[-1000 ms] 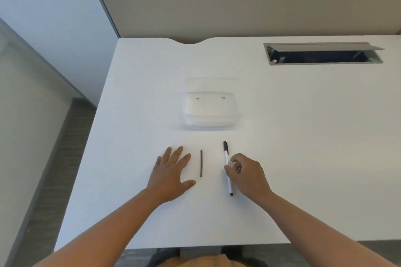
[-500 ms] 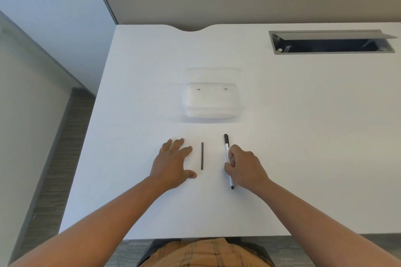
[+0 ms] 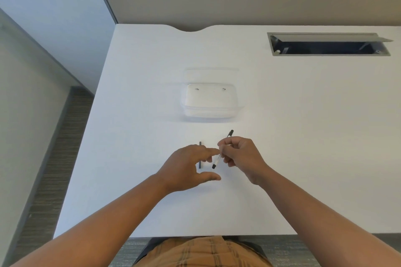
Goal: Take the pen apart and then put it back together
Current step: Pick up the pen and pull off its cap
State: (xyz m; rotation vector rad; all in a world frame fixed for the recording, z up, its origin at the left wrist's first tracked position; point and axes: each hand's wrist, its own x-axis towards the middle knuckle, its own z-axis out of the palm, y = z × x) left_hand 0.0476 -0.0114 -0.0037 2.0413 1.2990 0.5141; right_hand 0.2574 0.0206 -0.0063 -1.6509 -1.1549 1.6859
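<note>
My right hand grips a white pen with black ends and holds it tilted above the white desk, its black cap end sticking out past my knuckles. My left hand hovers just left of the pen, fingers apart and curved, its fingertips close to the pen's barrel; whether they touch it I cannot tell. A thin dark rod, a separate pen part, lies on the desk, partly hidden under my left fingers.
A clear plastic box with two tiny dark parts inside sits on the desk beyond my hands. An open cable slot lies at the far right. The desk's left edge drops to the floor.
My right hand has lifted the pen off the desk and tilted it. My left hand has risen from flat on the desk and moved right towards the pen.
</note>
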